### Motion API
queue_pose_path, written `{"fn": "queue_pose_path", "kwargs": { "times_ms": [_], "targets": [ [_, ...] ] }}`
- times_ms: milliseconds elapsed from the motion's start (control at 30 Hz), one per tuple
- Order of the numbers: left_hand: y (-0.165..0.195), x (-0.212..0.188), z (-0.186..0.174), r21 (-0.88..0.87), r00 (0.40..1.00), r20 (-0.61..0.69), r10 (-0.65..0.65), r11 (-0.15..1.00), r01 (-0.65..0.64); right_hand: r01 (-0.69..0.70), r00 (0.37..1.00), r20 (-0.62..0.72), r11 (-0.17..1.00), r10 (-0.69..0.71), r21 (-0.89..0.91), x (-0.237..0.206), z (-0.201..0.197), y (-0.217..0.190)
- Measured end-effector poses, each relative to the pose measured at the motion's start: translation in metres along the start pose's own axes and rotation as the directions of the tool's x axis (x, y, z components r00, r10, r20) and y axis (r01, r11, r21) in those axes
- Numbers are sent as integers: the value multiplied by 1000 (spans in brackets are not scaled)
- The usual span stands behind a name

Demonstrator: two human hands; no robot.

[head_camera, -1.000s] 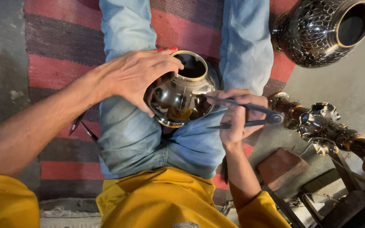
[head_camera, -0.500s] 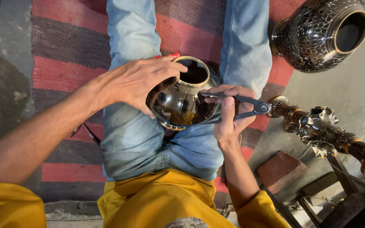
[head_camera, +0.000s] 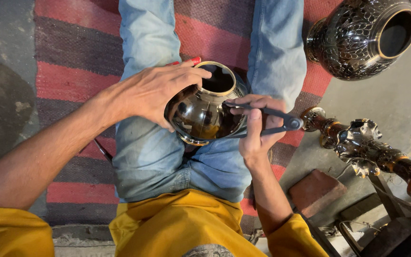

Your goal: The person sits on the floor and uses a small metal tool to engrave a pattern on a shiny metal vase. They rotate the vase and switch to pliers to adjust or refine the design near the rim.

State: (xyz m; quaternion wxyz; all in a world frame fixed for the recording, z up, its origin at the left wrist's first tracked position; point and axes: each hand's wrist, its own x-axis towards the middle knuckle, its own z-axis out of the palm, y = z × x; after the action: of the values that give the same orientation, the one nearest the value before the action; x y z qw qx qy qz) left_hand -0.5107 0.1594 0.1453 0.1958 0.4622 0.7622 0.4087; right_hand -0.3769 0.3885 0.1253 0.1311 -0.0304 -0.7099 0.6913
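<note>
A shiny dark metal pot [head_camera: 204, 114] with a brass rim rests on my lap between my jeans-clad legs. My left hand [head_camera: 160, 93] grips its upper side, fingers curled over the shoulder near the mouth. My right hand [head_camera: 258, 131] holds a dark metal caliper-like tool [head_camera: 272, 121], whose two arms reach across the pot's right side and touch its surface.
A large engraved dark vase [head_camera: 362, 38] lies on its side at the top right. An ornate metal stand [head_camera: 367, 150] lies to the right, above a brick [head_camera: 317, 190]. A red and grey striped rug [head_camera: 72, 81] covers the floor under my legs.
The view has shifted slightly. My right hand has slid the tool a little along the pot's side. My left hand keeps its hold on the pot.
</note>
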Motion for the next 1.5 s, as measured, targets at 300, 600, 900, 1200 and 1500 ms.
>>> {"fn": "queue_pose_path", "kwargs": {
  "times_ms": [300,600,900,1200,1500],
  "targets": [
    [2,-2,4,-18,998,-45,54,998,-55,239,971,50,962,-234,-133,-13,10,2],
    [8,-5,6,4,998,-48,46,999,-46,310,943,173,940,-285,-145,-3,-1,0],
    [16,-10,12,51,999,-32,-25,998,27,296,946,151,955,-288,-29,-1,-14,1],
    [86,4,78,246,836,-252,-488,803,543,34,992,-106,944,-73,-327,-33,-138,0],
    [54,11,69,265,903,-225,-365,869,417,-416,847,-341,109,408,-903,-52,-166,20]
  ]
}}
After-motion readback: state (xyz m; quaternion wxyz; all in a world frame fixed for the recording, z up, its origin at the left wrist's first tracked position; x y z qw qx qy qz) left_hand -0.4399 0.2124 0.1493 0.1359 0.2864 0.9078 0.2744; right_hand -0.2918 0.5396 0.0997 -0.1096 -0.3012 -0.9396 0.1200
